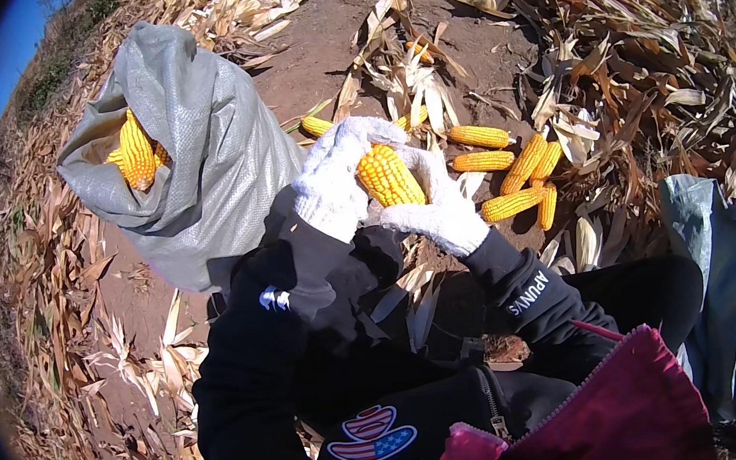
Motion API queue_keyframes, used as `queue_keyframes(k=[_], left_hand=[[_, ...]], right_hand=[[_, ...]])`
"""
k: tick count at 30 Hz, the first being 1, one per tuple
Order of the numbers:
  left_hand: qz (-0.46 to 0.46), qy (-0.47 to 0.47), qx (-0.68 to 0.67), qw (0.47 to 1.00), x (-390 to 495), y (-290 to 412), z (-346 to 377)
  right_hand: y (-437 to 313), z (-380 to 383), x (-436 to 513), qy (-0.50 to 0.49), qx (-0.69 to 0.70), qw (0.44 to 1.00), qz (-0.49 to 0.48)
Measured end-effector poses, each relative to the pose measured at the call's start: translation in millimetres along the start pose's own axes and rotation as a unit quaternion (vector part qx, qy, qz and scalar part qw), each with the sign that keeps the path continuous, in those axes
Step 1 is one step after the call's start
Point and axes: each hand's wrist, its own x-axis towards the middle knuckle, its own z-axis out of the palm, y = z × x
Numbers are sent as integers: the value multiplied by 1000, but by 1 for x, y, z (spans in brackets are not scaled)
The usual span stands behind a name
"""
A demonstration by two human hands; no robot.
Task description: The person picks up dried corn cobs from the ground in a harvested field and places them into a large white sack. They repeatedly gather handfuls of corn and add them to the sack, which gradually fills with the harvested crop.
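A bare yellow corn cob (390, 177) sits between my two hands, both in white knit gloves. My left hand (334, 174) closes around its left side and top. From the right, my right hand (433, 209) grips it, thumb along the lower end and fingers behind. The hands hide part of the cob. Left of them stands a grey woven sack (208, 132), its mouth slumped over, with several cobs (137, 151) showing inside. On the soil to the right lies a loose group of husked cobs (523, 163).
Dry corn husks and stalks (613, 46) are heaped on the right. Beyond my hands, another cob (419, 52) lies among husks on bare soil (324, 42). A second woven sack (729, 274) lies crumpled to the right of my leg (638, 292).
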Motion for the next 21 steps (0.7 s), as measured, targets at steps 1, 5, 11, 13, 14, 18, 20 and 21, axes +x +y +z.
queue_keyframes(k=[1,5,11,13,14,18,20,21], left_hand=[[-5,-15,-65,998,3,-4,0],[-23,-14,-153,988,2,-10,0],[13,54,23,998,0,-7,3],[77,8,237,968,-6,19,13],[103,-1,322,941,-6,25,14],[161,-19,479,863,-8,29,11],[148,-17,440,886,-10,25,8],[134,-9,396,908,-13,22,8]], right_hand=[[-6,-6,-1,-41,85,993,67],[-11,-9,-4,-108,80,985,107],[-16,6,-2,123,-412,901,58],[-5,3,-1,131,-430,893,19],[1,3,0,134,-437,889,-2],[8,0,-1,144,-461,875,-34],[7,-1,-4,146,-495,855,-53],[7,-1,-4,157,-492,853,-69]])
